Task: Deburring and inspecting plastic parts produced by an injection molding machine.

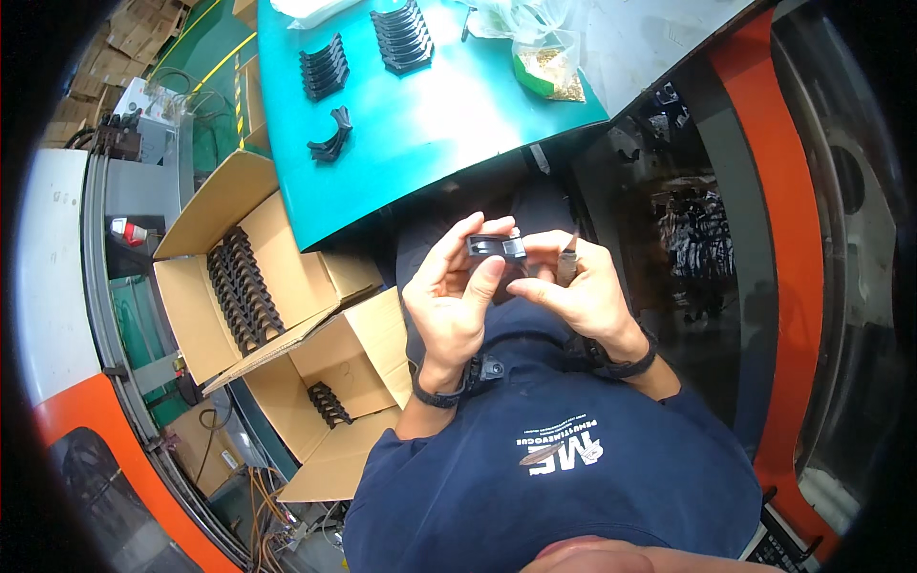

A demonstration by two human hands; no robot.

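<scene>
My left hand (454, 291) pinches a small black curved plastic part (487, 247) between thumb and fingers, in front of my lap. Close on its right, my right hand (583, 288) is closed, its fingertips at the part's right end. A slim greyish tool (567, 262) with a thin dark tip sticks up between the right fingers; its kind is hard to make out. On the green tabletop (382, 162) beyond lie similar black curved parts: a long row (403, 36), a shorter row (325, 67) and a small group (331, 136).
Left of me an open cardboard box (301, 244) holds stacked rows of black parts (244, 291). A second open box (368, 368), nearer, has a short row (330, 405). A clear bag of small pieces (551, 72) lies on the table's right. Orange-edged machinery (798, 239) stands at right.
</scene>
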